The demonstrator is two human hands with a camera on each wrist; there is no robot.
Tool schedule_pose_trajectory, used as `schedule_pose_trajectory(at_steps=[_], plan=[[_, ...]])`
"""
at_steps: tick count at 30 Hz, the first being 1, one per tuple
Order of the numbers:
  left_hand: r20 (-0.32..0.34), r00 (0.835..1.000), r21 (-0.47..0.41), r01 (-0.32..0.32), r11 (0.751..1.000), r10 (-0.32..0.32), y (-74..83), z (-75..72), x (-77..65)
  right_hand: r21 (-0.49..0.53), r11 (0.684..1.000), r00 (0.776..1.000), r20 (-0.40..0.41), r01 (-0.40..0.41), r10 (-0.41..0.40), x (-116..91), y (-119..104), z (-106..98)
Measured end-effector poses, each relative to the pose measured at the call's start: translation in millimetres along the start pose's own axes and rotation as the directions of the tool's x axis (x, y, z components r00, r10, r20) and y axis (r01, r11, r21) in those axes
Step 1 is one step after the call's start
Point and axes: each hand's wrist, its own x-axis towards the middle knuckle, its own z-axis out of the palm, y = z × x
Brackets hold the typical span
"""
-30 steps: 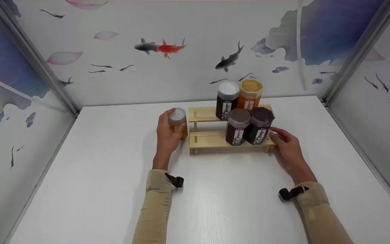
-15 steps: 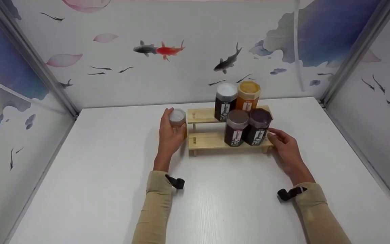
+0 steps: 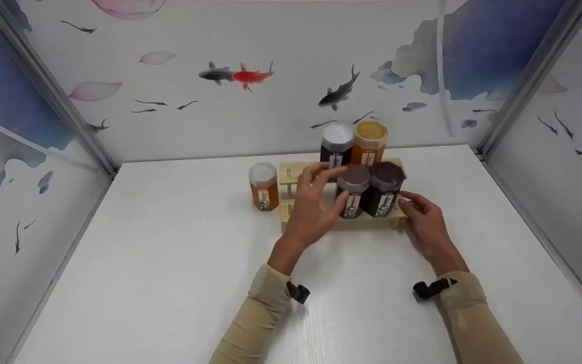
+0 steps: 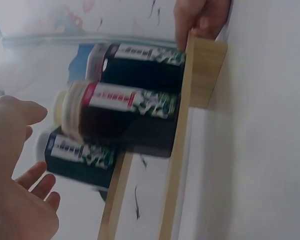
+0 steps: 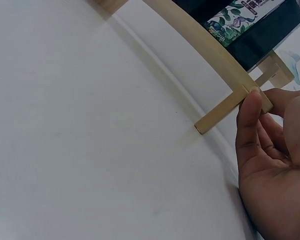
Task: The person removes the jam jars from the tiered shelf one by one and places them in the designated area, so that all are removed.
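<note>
At far left, the amber jar (image 3: 264, 195) is seen upright on the table (image 3: 144, 258), just beside the rack (image 3: 291, 174). Next, the left hand (image 3: 313, 207): nothing is gripped, its fingers and thumb are spread, and the brown jar (image 3: 353, 199) on the lower shelf is framed ahead of them, a gap being shown by the left wrist view. Behind, the black jar (image 3: 337, 146) and orange jar (image 3: 370, 144) are set above. Beside the brown one, the purple jar (image 3: 386, 189) is placed upright; at far right, the rack's end is pinched by the right hand (image 3: 427, 222).
</note>
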Motion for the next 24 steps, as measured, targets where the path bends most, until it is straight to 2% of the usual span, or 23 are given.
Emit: schedule_pose_trajectory(at_steps=[3,6,12,16,20,24], plan=[[0.082,0.997,0.014,-0.013,1.000,0.012,3.2,17.9,-6.4,-0.040,0.999,1.000,-0.010,0.012,-0.013,0.6,-0.3,0.1],[0.104,0.994,0.044,0.008,0.999,-0.013,-1.1,30.3,-11.3,-0.070,0.998,1.000,-0.014,-0.003,0.002,0.5,-1.1,-0.4],[0.076,0.996,0.085,0.046,0.995,-0.052,-5.2,39.6,-15.0,-0.037,0.999,1.000,0.005,-0.010,0.011,0.0,-1.0,1.1],[0.050,0.998,0.125,0.023,0.992,-0.029,-2.5,41.8,-15.6,-0.002,1.000,1.000,0.005,-0.013,0.013,-1.2,-2.0,1.3],[0.029,0.999,0.117,-0.030,0.993,0.027,-4.4,42.5,-14.7,0.006,1.000,1.000,-0.002,-0.013,0.013,-1.3,-2.4,1.0],[0.018,1.000,0.081,0.006,0.997,-0.007,-7.5,40.6,-15.4,0.007,1.000,1.000,0.004,-0.018,0.018,-1.6,-2.1,1.1]])
